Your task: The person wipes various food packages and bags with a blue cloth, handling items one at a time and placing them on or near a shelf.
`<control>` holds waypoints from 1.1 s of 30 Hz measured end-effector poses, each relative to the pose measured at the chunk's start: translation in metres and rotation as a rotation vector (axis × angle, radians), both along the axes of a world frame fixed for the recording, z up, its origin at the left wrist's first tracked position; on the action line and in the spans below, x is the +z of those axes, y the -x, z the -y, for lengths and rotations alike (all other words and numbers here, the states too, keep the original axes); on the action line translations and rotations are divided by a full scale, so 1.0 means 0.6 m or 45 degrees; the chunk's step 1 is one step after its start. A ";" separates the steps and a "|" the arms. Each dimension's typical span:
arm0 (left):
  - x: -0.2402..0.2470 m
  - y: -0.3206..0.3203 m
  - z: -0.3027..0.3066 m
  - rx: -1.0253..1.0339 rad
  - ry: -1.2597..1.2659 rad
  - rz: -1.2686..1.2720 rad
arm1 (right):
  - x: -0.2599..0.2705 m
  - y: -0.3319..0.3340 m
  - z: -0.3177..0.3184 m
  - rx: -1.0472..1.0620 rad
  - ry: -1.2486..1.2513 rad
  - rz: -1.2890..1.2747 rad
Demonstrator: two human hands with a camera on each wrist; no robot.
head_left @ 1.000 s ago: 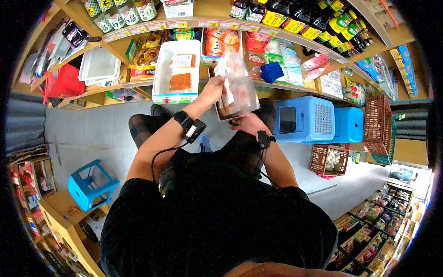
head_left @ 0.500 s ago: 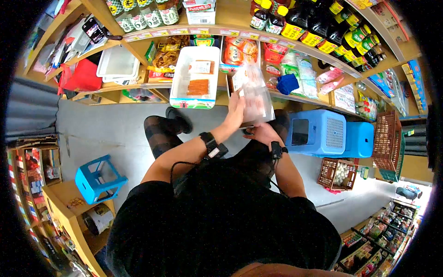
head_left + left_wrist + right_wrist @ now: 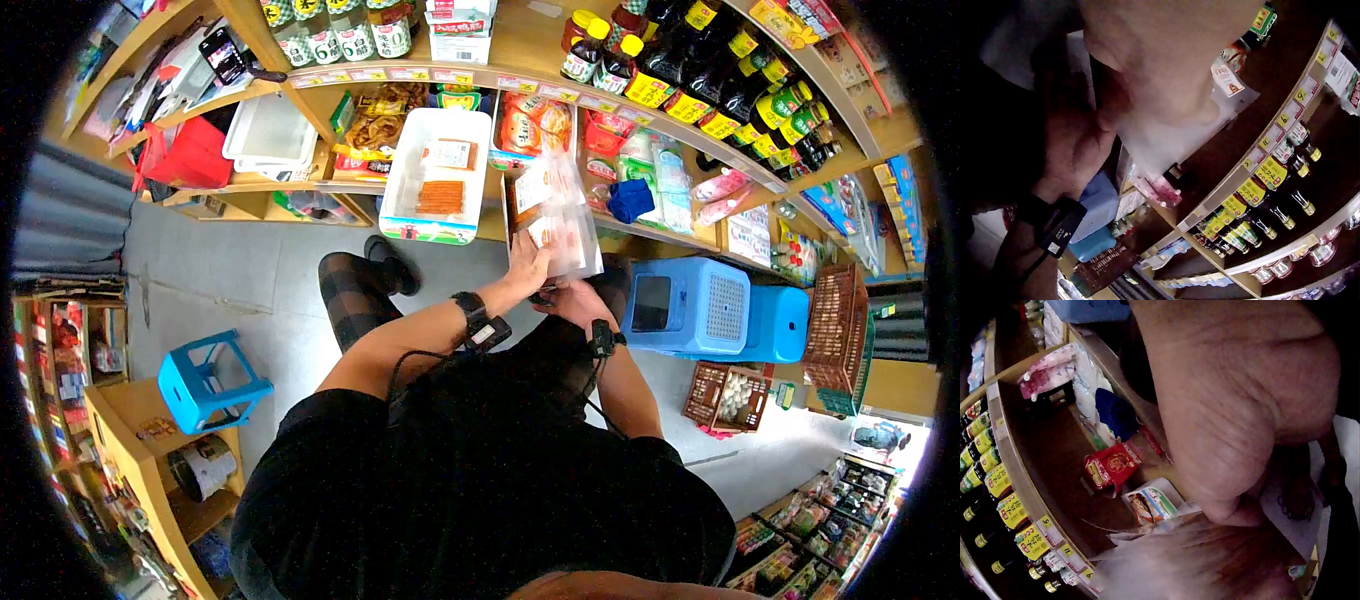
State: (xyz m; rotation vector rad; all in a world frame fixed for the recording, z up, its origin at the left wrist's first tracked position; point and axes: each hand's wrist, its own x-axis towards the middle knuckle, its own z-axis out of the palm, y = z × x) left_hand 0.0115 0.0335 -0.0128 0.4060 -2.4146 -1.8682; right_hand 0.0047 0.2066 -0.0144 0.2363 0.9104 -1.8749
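Observation:
Several flat, clear plastic food packs (image 3: pixel 572 235) with white and orange labels are stacked in front of the shelf, over the lap. My left hand (image 3: pixel 528 268) holds them at the lower left, its fingers lying over the front. At the lower right corner my right hand (image 3: pixel 582 303) grips the bottom edge, partly hidden by the packs. The right wrist view shows the right thumb side close on the blurred, see-through plastic (image 3: pixel 1172 562). To the left stands a white tray (image 3: pixel 405 175) holding packs of reddish-orange strips (image 3: pixel 441 197).
Orange packets (image 3: pixel 535 122) sit in a box behind the packs. A dark blue cloth (image 3: pixel 629 201) lies on the shelf at right. Dark sauce bottles (image 3: pixel 735 98) line the upper shelf. A light blue plastic stool (image 3: pixel 690 305) stands by the right knee, another blue stool (image 3: pixel 213 380) at left.
The left hand has slid from the packs' left edge down to their lower left, closer to the right hand. The head view has shifted, so the shelf sits further right and lower.

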 end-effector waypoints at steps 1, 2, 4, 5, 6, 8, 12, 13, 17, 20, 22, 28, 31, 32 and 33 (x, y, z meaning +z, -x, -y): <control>0.002 -0.001 -0.002 0.025 0.060 -0.032 | -0.007 0.001 -0.002 0.002 -0.001 -0.001; 0.003 0.000 -0.001 0.027 0.060 -0.034 | -0.015 0.003 -0.004 0.003 0.024 0.008; 0.002 0.001 0.003 0.031 -0.024 -0.171 | -0.011 0.003 -0.002 0.005 0.049 0.016; 0.001 -0.001 0.005 0.032 -0.023 -0.173 | -0.008 0.002 -0.003 0.001 0.066 0.019; 0.020 -0.010 0.011 0.024 -0.139 -0.134 | -0.004 0.001 -0.003 -0.004 0.083 0.024; 0.057 -0.021 0.029 0.016 -0.254 -0.093 | -0.012 0.001 -0.006 -0.007 0.102 0.030; 0.138 -0.037 0.070 -0.324 0.189 0.033 | -0.014 -0.001 -0.006 -0.030 0.075 0.043; 0.149 -0.040 0.079 -0.374 0.143 0.060 | -0.012 -0.002 -0.006 -0.032 0.076 0.044; 0.088 -0.043 0.116 -0.330 0.202 -0.037 | 0.005 -0.005 -0.001 -0.046 0.076 0.038; 0.061 -0.040 0.159 -0.121 -0.096 -0.048 | -0.010 -0.003 -0.005 -0.056 0.079 0.051; 0.073 -0.032 0.204 -0.074 -0.044 -0.024 | -0.032 0.000 -0.012 -0.046 0.136 0.080; -0.019 0.037 0.372 0.203 0.041 -0.181 | -0.024 -0.001 -0.006 -0.070 0.093 0.102; 0.023 0.048 0.395 0.553 -0.684 0.115 | -0.030 0.000 -0.007 -0.074 0.090 0.098; 0.025 0.046 0.412 0.413 -0.775 0.152 | -0.029 -0.001 -0.007 -0.066 0.085 0.085; 0.025 0.050 0.411 0.410 -0.773 0.156 | -0.034 -0.001 -0.009 -0.070 0.087 0.088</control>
